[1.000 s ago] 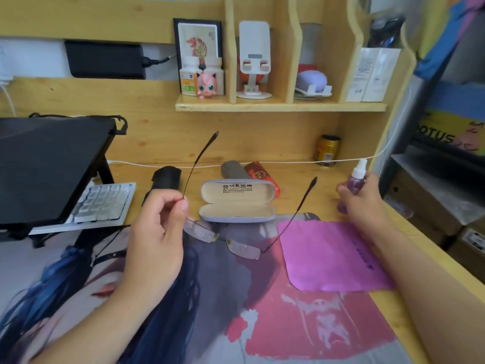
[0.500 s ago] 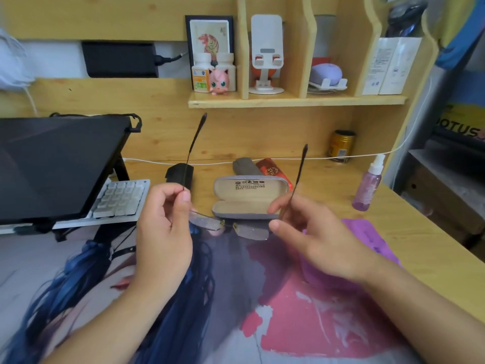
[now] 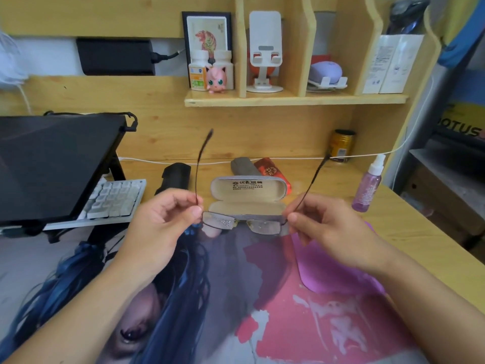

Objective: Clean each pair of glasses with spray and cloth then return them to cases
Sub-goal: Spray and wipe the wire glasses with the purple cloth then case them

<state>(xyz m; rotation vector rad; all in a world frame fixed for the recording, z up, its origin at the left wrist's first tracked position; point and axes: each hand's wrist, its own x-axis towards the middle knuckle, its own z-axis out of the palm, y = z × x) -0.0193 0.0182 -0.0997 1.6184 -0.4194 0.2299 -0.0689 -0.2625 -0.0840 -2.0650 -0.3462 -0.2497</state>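
The thin dark-framed glasses with clear rectangular lenses [image 3: 242, 224] hang in the air just in front of the open grey hard-shell case [image 3: 248, 198], their 2 temple arms pointing up. The left hand [image 3: 162, 222] pinches 1 temple near its hinge; the right hand [image 3: 325, 227] pinches the other. The pink cleaning cloth [image 3: 328, 271] lies flat under the right wrist (partly hidden), and the purple spray bottle [image 3: 368, 187] stands upright, well apart.

Left hand [image 3: 162, 219]: pinches the glasses [image 3: 242, 224] at one temple hinge.
Right hand [image 3: 325, 227]: pinches the other hinge; temples point up.
Open case [image 3: 248, 197]: just behind the glasses.
Spray bottle [image 3: 368, 185]: upright, right of case.
Pink cloth [image 3: 333, 271]: flat, under the right wrist.
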